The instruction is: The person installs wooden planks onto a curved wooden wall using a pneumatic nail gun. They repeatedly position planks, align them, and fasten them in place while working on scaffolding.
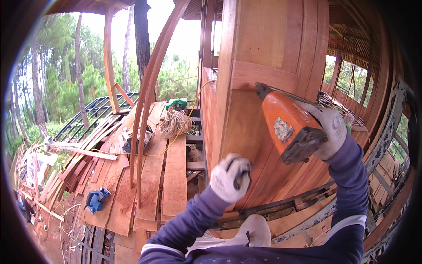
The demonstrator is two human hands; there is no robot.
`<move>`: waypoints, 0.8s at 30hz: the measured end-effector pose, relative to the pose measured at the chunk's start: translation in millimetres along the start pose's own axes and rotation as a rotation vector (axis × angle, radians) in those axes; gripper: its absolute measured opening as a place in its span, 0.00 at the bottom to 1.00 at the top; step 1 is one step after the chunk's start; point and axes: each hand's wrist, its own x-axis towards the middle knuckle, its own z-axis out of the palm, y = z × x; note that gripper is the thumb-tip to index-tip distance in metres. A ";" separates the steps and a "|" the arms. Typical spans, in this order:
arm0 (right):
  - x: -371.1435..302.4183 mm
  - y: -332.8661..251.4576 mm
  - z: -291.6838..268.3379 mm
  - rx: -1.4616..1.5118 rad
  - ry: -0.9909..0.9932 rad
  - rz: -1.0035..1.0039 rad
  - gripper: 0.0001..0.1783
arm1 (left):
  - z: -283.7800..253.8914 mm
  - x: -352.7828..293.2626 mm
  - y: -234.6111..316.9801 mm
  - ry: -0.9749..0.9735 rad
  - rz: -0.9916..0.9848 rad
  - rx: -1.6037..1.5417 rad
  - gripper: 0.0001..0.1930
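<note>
My right hand [332, 132], in a white glove, grips a bulky orange tool [285, 119] with a scuffed body, a dark metal piece at its upper end and a dark block at its lower end. I cannot make out its exact kind. Its upper end reaches against the reddish wooden wall panel [263, 77] in front of me. Lower and to the left, my gloved left hand [231, 176] is closed with the fingers curled, near the lower boards of the wall. Something dark shows at its fingers, too unclear to name.
Long planks [176, 180] form a deck on the left, with gaps over a dark metal frame. On them lie a coil of rope [173, 124] and a blue power tool [96, 200]. Tall wooden strips [147, 83] lean upward. A yellow cord [193, 108] runs across; a metal frame [387, 127] stands right.
</note>
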 end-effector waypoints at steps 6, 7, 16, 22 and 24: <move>18.2 -7.2 1.5 -0.011 -0.061 0.071 0.36 | 37.1 -197.7 -24.9 -0.564 -0.464 -0.084 0.07; 21.1 -9.6 1.3 0.000 -0.076 0.089 0.35 | 42.2 -237.0 -29.9 -0.667 -0.568 -0.020 0.08; 20.4 -13.3 5.6 -0.096 -0.131 0.174 0.29 | 57.3 -321.4 -53.6 -1.279 -0.887 -0.100 0.19; 11.8 -7.6 2.0 0.114 -0.184 0.313 0.26 | 60.0 -315.1 -55.4 -1.240 -0.865 -0.166 0.20; 5.9 -3.2 6.3 0.173 -0.154 0.331 0.23 | 59.3 -320.8 -58.3 -1.228 -0.855 -0.185 0.20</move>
